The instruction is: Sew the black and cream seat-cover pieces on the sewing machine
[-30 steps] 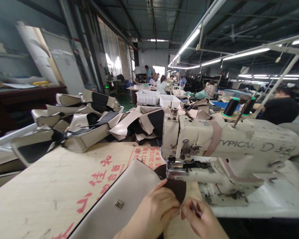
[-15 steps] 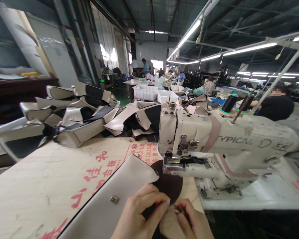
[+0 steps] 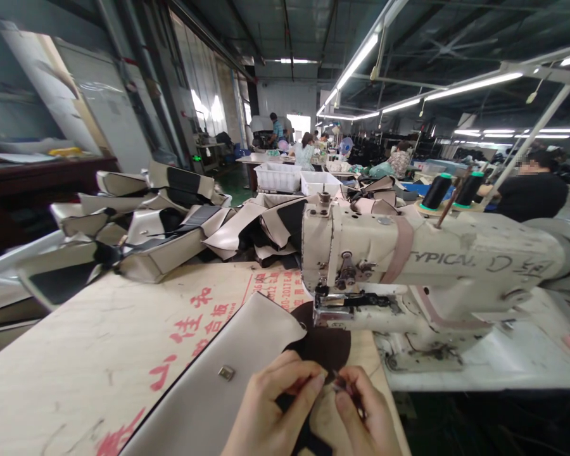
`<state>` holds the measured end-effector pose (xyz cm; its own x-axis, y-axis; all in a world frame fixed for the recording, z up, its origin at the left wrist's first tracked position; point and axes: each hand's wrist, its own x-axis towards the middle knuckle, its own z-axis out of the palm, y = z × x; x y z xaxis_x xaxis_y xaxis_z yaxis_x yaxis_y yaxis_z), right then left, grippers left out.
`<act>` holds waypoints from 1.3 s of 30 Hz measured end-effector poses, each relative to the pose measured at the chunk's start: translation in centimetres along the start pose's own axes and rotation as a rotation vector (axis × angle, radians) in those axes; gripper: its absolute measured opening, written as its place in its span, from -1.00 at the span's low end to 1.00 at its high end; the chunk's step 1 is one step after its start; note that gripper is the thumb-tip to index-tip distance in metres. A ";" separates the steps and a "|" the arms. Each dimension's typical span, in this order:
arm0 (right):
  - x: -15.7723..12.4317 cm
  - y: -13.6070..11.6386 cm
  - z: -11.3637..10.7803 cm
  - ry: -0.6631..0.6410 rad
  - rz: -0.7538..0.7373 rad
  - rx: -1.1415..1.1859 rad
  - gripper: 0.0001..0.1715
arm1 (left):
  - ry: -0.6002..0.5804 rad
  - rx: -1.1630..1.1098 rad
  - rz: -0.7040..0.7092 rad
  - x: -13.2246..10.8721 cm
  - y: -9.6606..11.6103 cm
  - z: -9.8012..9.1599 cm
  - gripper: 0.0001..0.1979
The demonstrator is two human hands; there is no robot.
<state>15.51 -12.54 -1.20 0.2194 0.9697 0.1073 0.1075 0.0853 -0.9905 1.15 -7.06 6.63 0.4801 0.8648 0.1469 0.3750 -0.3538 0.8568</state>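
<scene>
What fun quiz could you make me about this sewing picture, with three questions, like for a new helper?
1. True or false: the sewing machine has the word TYPICAL on its arm.
2. What sits on the beige panel? A: a thread spool. B: a small metal fitting. C: a white crate.
3. Fill the gap: the writing on the plywood board is ___.

Key: 1 true; 2 B; 3 red.

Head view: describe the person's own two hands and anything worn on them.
The bare left hand and the bare right hand wear no gloves, and no rings, tape or thimbles show on them. The frame's bottom edge cuts them off at the wrists, so no sleeves or cuffs show.
</scene>
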 end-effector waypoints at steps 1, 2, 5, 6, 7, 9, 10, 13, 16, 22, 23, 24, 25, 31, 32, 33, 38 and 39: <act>0.0 -0.2 0.1 0.012 0.004 0.011 -0.59 | 0.000 0.003 0.001 0.0 0.0 0.0 -0.76; 0.1 -0.4 0.3 0.019 0.011 0.025 -0.58 | 0.000 0.005 -0.002 0.0 0.0 0.1 -0.76; 0.3 -0.8 0.7 0.021 0.032 0.064 -0.57 | -0.004 -0.006 -0.012 0.0 0.0 0.2 -0.78; 0.3 -0.9 0.8 0.019 0.038 0.079 -0.57 | -0.004 -0.016 -0.015 0.0 0.0 0.3 -0.79; 0.4 -0.9 0.9 0.020 0.043 0.096 -0.56 | -0.003 -0.028 -0.022 0.0 0.0 0.3 -0.79; 0.4 -1.0 1.0 0.036 0.060 0.120 -0.55 | 0.003 -0.063 -0.038 0.0 0.0 0.4 -0.79; 0.4 -1.0 1.0 0.044 0.071 0.125 -0.54 | 0.002 -0.084 -0.051 0.0 0.1 0.4 -0.78; 0.4 -1.2 1.1 0.071 0.081 0.118 -0.53 | -0.010 -0.136 -0.085 0.1 0.0 0.4 -0.75; 0.5 -1.0 1.0 0.048 0.042 0.101 -0.59 | -0.005 -0.156 -0.092 0.1 -0.2 0.5 -0.75; 1.1 0.9 0.3 0.043 0.014 0.112 -0.68 | 0.027 -0.101 -0.074 0.0 -0.8 0.5 -0.78; 1.3 1.0 0.2 0.029 -0.006 0.149 -0.64 | 0.035 -0.086 -0.064 0.0 -1.0 0.5 -0.79; 1.5 0.9 0.2 0.009 -0.031 0.171 -0.60 | 0.045 -0.067 -0.050 0.0 -1.2 0.6 -0.79; 1.8 0.6 0.2 -0.015 -0.054 0.163 -0.59 | 0.058 -0.042 -0.032 0.0 -1.4 0.6 -0.80; 3.4 -1.6 0.3 0.010 -0.151 -0.149 -0.70 | 0.144 0.140 0.173 0.5 -2.8 0.9 -0.83; 3.5 -1.6 0.3 0.008 -0.168 -0.170 -0.71 | 0.158 0.168 0.189 0.7 -2.9 0.9 -0.84; 3.7 -1.6 0.3 0.007 -0.179 -0.193 -0.72 | 0.168 0.192 0.193 0.9 -3.1 0.8 -0.84; 5.2 -0.5 0.5 0.061 -0.172 -0.279 -0.71 | 0.148 0.310 0.121 2.7 -3.7 0.4 -0.80; 5.7 -0.2 0.6 0.106 -0.139 -0.276 -0.69 | 0.161 0.334 0.100 3.3 -3.9 0.3 -0.79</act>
<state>16.20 -6.87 -0.44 0.2820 0.9228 0.2626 0.3990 0.1361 -0.9068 1.47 -2.96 3.61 0.4068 0.8555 0.3203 0.5832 -0.5131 0.6298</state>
